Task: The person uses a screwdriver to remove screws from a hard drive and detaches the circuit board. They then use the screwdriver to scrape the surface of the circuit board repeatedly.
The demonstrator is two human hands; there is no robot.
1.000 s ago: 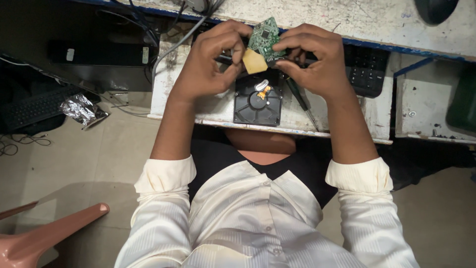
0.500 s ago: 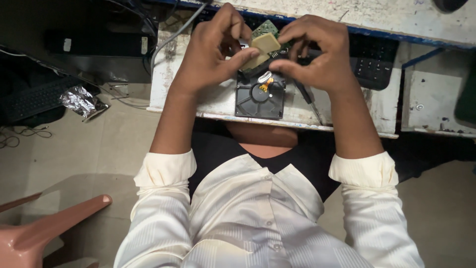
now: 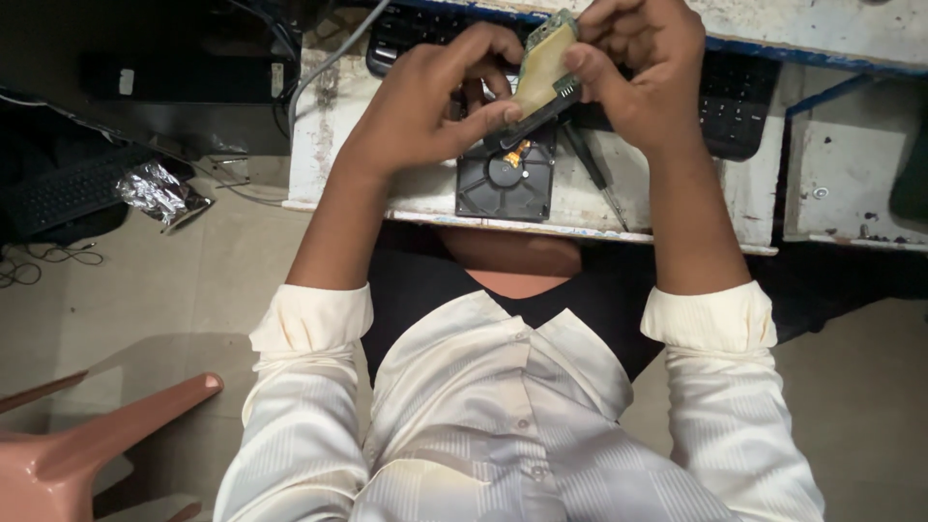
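Observation:
Both my hands hold a small green circuit board [image 3: 544, 60] with a tan pad stuck on its face, above the desk. My left hand [image 3: 440, 97] pinches the board's lower left edge with thumb and fingers. My right hand [image 3: 638, 68] grips its upper right side. Directly below them a black hard disk drive [image 3: 507, 181] lies flat on the white desk [image 3: 387, 188], its round motor hub and an orange flex strip showing.
A black keyboard [image 3: 730, 106] lies at the desk's back, behind my right hand. A screwdriver [image 3: 592, 174] rests right of the drive. Another keyboard [image 3: 68, 188] and crumpled foil [image 3: 159, 193] lie on the floor at left. A brown plastic chair [image 3: 87, 440] stands at bottom left.
The view has shifted closer to the desk. My hands have turned the circuit board so its tan pad faces me, and they sit a little higher above the drive.

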